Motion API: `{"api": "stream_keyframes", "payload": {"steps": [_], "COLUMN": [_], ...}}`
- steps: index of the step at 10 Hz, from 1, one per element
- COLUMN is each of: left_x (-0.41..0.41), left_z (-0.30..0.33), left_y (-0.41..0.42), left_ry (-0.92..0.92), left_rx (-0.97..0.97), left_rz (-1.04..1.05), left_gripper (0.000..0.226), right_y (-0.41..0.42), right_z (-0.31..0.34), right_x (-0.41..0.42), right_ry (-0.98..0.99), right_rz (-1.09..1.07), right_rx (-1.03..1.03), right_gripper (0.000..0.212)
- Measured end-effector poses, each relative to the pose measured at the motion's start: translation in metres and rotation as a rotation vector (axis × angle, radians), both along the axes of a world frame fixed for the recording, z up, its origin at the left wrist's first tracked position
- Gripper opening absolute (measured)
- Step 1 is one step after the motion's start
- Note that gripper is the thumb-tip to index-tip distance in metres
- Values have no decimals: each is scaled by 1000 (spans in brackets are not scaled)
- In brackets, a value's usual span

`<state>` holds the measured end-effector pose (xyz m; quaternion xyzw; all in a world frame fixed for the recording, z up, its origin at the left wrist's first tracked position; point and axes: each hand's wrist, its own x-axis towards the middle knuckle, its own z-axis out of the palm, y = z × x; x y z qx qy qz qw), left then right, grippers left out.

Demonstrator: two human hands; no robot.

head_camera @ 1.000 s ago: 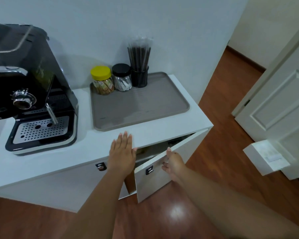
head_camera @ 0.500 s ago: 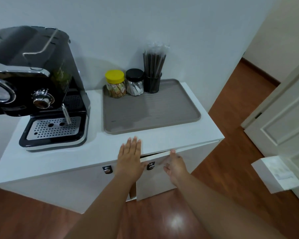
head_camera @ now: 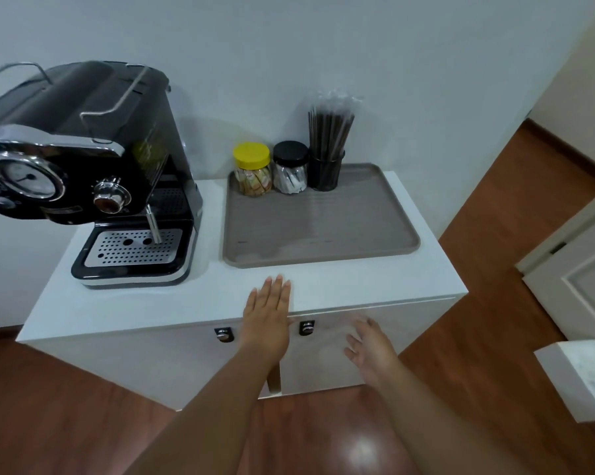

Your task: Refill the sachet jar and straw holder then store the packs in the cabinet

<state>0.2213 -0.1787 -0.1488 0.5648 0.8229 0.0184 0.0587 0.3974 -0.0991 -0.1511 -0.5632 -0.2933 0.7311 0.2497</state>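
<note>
Below the grey tray (head_camera: 320, 231), left hand (head_camera: 268, 320) lies flat, fingers straight, on the cabinet (head_camera: 375, 347) surface; right hand (head_camera: 371, 351), fingers spread, blurred by its shut door, which might spring open; no packs visible; sachet jar (head_camera: 253, 169) and straw holder (head_camera: 325, 169) at tray's back

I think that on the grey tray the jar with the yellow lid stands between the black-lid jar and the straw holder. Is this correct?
Not quite. The head view shows the black-lid jar in the middle, between the yellow-lid jar and the straw holder. All three do stand on the grey tray.
</note>
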Motion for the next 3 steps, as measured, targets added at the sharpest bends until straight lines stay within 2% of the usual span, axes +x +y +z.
{"api": "stream_keyframes", "payload": {"steps": [1, 3], "left_x": [3, 9], "left_z": [1, 4], "left_y": [1, 6], "left_ry": [-22, 0], "left_rx": [20, -35], "left_rz": [57, 97], "left_gripper": [72, 75], "right_y": [0, 10], "right_z": [9, 88], "right_x": [19, 59], "right_ry": [-85, -173], "right_rz": [105, 236], "right_rx": [101, 499], "right_gripper": [48, 23]}}
